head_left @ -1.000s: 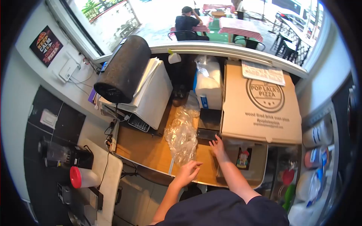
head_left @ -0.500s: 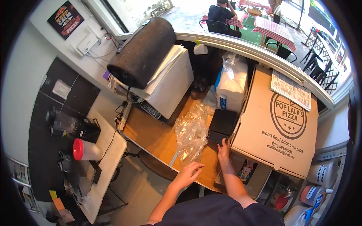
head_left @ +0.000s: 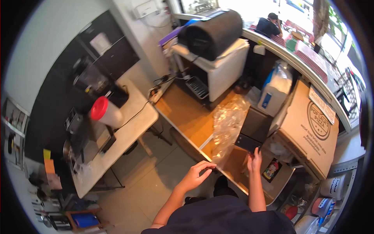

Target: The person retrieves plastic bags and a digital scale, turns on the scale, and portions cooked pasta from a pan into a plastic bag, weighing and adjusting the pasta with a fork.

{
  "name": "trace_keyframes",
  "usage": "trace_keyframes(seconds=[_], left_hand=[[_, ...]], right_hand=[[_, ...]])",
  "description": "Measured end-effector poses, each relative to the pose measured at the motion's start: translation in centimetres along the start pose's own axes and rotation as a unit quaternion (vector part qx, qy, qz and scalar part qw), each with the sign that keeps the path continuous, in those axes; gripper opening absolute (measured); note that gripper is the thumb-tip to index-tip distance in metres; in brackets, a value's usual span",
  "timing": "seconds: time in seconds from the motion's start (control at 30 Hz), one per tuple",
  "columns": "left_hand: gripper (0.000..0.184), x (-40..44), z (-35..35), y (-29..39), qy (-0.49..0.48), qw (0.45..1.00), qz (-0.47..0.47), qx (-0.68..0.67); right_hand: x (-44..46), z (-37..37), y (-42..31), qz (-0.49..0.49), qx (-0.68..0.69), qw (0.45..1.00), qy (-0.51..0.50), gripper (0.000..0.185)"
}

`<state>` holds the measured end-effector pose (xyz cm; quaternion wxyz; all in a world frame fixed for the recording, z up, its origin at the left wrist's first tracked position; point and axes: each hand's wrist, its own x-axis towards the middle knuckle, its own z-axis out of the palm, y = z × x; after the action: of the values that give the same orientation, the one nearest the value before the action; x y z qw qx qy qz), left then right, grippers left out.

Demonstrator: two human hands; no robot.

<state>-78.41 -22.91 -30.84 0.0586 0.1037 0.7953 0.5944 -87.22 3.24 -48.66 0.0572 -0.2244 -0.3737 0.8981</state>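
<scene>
My right hand [head_left: 254,160] is raised with its fingers apart, just in front of the black box [head_left: 255,124] on the wooden table. Nothing shows in it, though I cannot tell whether the fingertips touch the box. Over the table's front edge hangs my left hand [head_left: 197,175], fingers loosely bent, thumb apart, holding nothing visible. A crumpled clear plastic bag [head_left: 229,126] lies beyond it, beside the black box. To the right of my right hand, a printed cardboard pizza box [head_left: 302,121] rests above an open-fronted space with a cartoon sticker [head_left: 272,170] below.
A white-sided cabinet [head_left: 230,74] carries a dark cylinder [head_left: 212,33]. At left, a side table [head_left: 134,119] holds a red-lidded container [head_left: 106,112] and a blender [head_left: 91,80]. Labelled tubs [head_left: 332,187] stand on the right-hand shelf. A person [head_left: 269,26] sits outside the window.
The view has swung left, so the table and boxes sit farther right in it. My right hand is now in front of the black box rather than at its corner.
</scene>
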Motion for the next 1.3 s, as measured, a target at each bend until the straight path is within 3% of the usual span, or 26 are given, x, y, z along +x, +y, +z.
trace_keyframes(seconds=[0.17, 0.37, 0.4, 0.7, 0.77, 0.9, 0.93, 1.0, 1.07, 1.1, 1.13, 1.17, 1.23, 1.3], left_hand=[[0.021, -10.8, -4.9, -2.1, 0.132, 0.991, -0.014, -0.018], [0.028, -24.8, -11.0, -4.9, 0.316, 0.942, -0.089, -0.067], [0.028, -26.7, -12.0, -5.4, 0.343, 0.933, -0.087, -0.064], [0.039, -36.2, -20.9, -9.4, 0.562, 0.81, -0.097, -0.141], [0.037, -36.8, -23.4, -9.1, 0.654, 0.751, -0.072, -0.049], [0.012, -37.7, -30.1, -6.6, 0.739, 0.673, -0.009, 0.015], [0.012, -37.4, -31.9, -4.0, 0.748, 0.663, -0.015, 0.018], [0.016, -37.2, -35.4, 1.9, 0.665, 0.738, 0.116, 0.007], [0.023, -37.3, -38.6, 6.9, 0.53, 0.802, 0.266, 0.078], [0.026, -37.4, -41.2, 9.0, 0.425, 0.822, 0.335, 0.177], [0.017, -36.6, -42.4, 10.3, 0.408, 0.808, 0.384, 0.184], [0.012, -35.4, -42.4, 11.4, 0.458, 0.778, 0.4, 0.157], [0.014, -35.2, -44.1, 12.3, 0.509, 0.747, 0.407, 0.129], [0.026, -35.8, -47.8, 12.1, 0.381, 0.779, 0.458, 0.196]], right_hand=[[-8.7, 6.5, 2.8, 0.027, -0.034, 0.991, -0.127, 0.021], [-20.8, 15.8, 12.7, 0.224, -0.064, 0.938, -0.256, 0.019], [-22.4, 17.0, 14.5, 0.239, -0.067, 0.914, -0.319, 0.016], [-34.8, 28.7, 24.7, 0.426, -0.191, 0.758, -0.456, 0.013], [-36.1, 30.9, 27.6, 0.451, -0.2, 0.739, -0.459, 0.014], [-37.4, 36.1, 33.1, 0.463, -0.224, 0.721, -0.465, 0.012], [-37.4, 37.3, 35.0, 0.462, -0.215, 0.724, -0.465, 0.013], [-38.2, 40.8, 37.2, 0.452, -0.222, 0.718, -0.48, 0.014], [-38.1, 43.6, 39.6, 0.449, -0.237, 0.707, -0.491, 0.015], [-37.9, 45.0, 41.1, 0.444, -0.24, 0.701, -0.504, 0.015], [-37.7, 46.3, 42.6, 0.443, -0.24, 0.696, -0.511, 0.015], [-38.0, 47.7, 43.5, 0.433, -0.248, 0.702, -0.508, 0.015], [-39.0, 50.1, 44.7, 0.423, -0.248, 0.699, -0.52, 0.014], [-39.7, 51.6, 46.3, 0.42, -0.263, 0.7, -0.514, 0.014]])
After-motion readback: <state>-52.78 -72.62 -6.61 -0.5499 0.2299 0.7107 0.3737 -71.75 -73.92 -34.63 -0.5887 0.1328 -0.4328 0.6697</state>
